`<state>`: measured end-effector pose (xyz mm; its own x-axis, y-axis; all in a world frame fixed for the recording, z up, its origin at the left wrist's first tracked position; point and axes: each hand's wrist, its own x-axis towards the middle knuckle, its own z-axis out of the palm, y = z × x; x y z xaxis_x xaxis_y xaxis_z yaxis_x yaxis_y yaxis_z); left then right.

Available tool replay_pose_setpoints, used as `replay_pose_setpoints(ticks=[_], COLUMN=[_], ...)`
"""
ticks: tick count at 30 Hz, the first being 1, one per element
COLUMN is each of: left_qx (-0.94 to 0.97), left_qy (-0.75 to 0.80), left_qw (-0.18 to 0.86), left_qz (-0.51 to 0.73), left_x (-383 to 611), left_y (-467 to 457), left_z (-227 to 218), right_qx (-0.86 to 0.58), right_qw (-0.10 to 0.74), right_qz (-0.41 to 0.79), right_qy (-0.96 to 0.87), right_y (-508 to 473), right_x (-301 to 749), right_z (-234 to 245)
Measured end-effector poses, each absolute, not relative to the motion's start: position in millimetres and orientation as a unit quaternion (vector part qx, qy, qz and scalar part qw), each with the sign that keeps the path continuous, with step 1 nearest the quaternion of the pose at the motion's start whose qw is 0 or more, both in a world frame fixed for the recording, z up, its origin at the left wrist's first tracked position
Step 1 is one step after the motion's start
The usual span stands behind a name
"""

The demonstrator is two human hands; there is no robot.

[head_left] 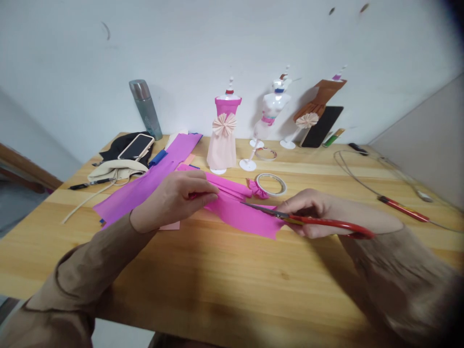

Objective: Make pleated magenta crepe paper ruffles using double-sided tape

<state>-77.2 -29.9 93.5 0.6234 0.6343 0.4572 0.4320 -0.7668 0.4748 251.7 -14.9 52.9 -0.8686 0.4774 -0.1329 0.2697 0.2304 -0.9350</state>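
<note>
My left hand [181,197] pinches the left end of a bright pink crepe paper sheet [242,217] above the table. In my right hand [308,210] is a pair of red-handled scissors [326,222], blades pointing left along the sheet's upper edge. The blade tips lie near the middle of the sheet; whether the blades are apart, I cannot tell. Behind the sheet rests a folded pink strip [228,184], with a small ruffled pink piece [258,189] at its right end. A longer purple-pink sheet [141,186] stretches beyond my left hand.
A tape roll [271,184] lies behind the scissors. Along the wall stand a mannequin in a pink dress [224,140], a bare white mannequin [274,106], one in brown [319,101] and a grey flask [146,108]. A phone [137,146] sits left; a red-handled corded tool [404,209] lies right.
</note>
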Motion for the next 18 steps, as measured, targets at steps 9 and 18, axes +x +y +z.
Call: replay_pose_setpoints(ticks=[9, 18], left_qx=[0.892, 0.891], left_qy=[0.314, 0.316], left_qw=[0.163, 0.194], left_qz=[0.281, 0.263], left_x=[-76.5, -77.2], left_y=[-32.2, -32.7], left_z=[96.1, 97.4], right_qx=[-0.270, -0.273], right_qw=[0.060, 0.088], right_qz=[0.532, 0.520], right_qy=[-0.800, -0.805], right_y=[-17.5, -18.0], right_x=[244.8, 244.6], right_z=[64.3, 63.0])
